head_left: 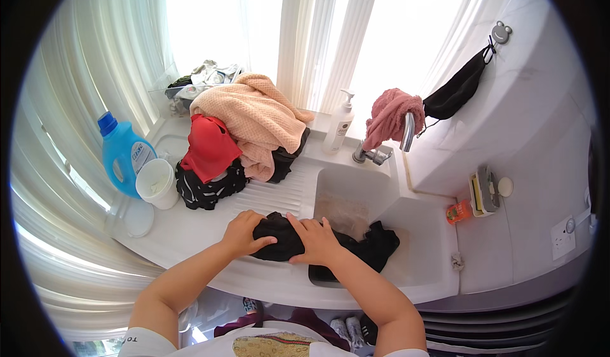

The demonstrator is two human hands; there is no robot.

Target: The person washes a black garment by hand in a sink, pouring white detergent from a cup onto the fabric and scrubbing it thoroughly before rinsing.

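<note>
A black garment [279, 241] lies bunched over the left rim of the white sink [432, 249], its other end trailing down into the basin. My left hand [244, 233] grips the bunch at its left end, thumb laid across the cloth. On the right end of the bunch rests my right hand [312, 241], its fingers curved over the fabric and gripping it. Both palms are hidden. Just beyond the hands is the ribbed washboard [270, 198] moulded into the counter. Some murky water [343, 214] shows in the basin.
Behind the washboard sit a peach towel [254, 106], red cloth [208, 147] and patterned black cloth [210, 188]. A blue detergent bottle [121, 150] and white tub [157, 182] stand left. A pump bottle [338, 125] stands near the faucet [408, 131], which a pink cloth [394, 115] drapes.
</note>
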